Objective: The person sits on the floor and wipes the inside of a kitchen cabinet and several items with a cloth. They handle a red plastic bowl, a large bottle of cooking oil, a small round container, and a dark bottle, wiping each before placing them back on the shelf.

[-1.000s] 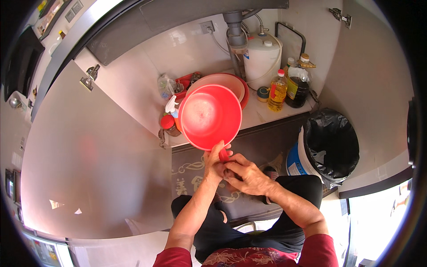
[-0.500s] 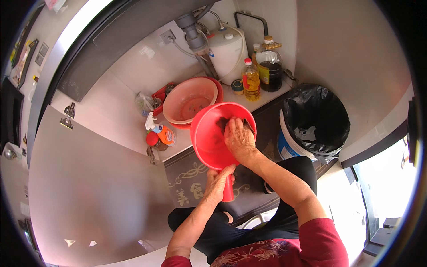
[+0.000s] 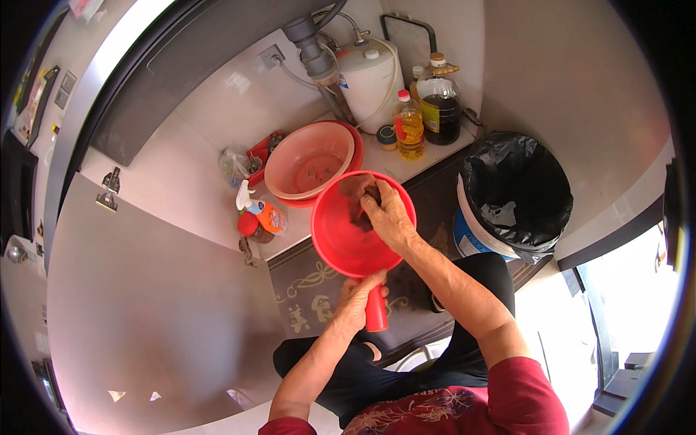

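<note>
A red plastic water ladle (image 3: 337,235) with a thick round handle is tilted so its bowl faces me. My left hand (image 3: 357,301) is wrapped round the handle where it meets the bowl. Inside the bowl, my right hand (image 3: 390,217) presses a crumpled brown cloth (image 3: 357,196) against the far inner wall, fingers bent over it. Just beyond the ladle, a pale pink basin (image 3: 290,163) rests in a red basin (image 3: 358,148) on the cabinet floor.
An orange spray bottle (image 3: 270,216) and a red-lidded jar (image 3: 250,226) stand left. Behind are a white water tank (image 3: 370,83), a yellow oil bottle (image 3: 409,130) and a dark-liquid jug (image 3: 441,116). A bucket with a black bag (image 3: 518,181) is at right; an open cabinet door (image 3: 159,304) at left.
My right hand has shifted slightly up inside the bowl, and more of the brown cloth now shows along the far wall. The left hand keeps its hold on the handle.
</note>
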Action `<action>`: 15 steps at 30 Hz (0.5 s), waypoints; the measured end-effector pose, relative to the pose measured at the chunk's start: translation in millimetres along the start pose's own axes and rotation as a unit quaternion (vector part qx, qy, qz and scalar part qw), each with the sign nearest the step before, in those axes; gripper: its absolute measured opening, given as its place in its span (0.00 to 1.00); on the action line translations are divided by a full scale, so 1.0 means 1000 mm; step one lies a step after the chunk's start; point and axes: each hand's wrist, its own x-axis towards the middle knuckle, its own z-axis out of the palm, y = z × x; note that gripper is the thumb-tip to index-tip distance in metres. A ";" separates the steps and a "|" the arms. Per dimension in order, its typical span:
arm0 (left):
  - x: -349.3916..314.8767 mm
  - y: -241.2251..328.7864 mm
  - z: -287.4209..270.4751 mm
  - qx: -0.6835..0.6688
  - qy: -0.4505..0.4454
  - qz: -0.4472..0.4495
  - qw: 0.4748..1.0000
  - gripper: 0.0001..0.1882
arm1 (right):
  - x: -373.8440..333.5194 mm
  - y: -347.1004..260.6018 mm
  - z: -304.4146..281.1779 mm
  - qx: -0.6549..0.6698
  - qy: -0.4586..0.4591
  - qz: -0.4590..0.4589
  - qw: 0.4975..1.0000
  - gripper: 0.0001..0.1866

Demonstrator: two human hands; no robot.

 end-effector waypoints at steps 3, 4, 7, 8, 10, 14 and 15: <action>-0.009 0.001 0.002 0.092 -0.034 0.018 0.995 0.13 | -0.008 0.011 0.016 -0.223 0.016 -0.003 0.975 0.24; -0.010 0.001 0.002 0.117 -0.047 0.024 0.992 0.13 | -0.011 0.012 0.022 -0.274 0.018 -0.043 0.961 0.28; -0.014 0.003 0.000 0.157 -0.081 0.055 0.983 0.14 | -0.021 0.006 0.022 -0.276 -0.094 -0.055 0.955 0.31; -0.014 0.003 -0.002 0.163 -0.088 0.052 0.981 0.14 | -0.024 0.010 0.020 -0.266 -0.136 -0.062 0.952 0.30; -0.013 0.002 -0.008 0.176 -0.080 0.055 0.980 0.13 | -0.031 0.008 0.021 -0.197 -0.236 -0.116 0.944 0.26; -0.010 0.004 -0.025 0.188 -0.052 0.085 0.977 0.11 | -0.028 -0.027 0.004 -0.079 -0.474 0.062 0.875 0.18; -0.008 0.006 -0.030 0.196 -0.035 0.097 0.975 0.17 | -0.027 -0.038 -0.003 -0.063 -0.480 0.084 0.871 0.18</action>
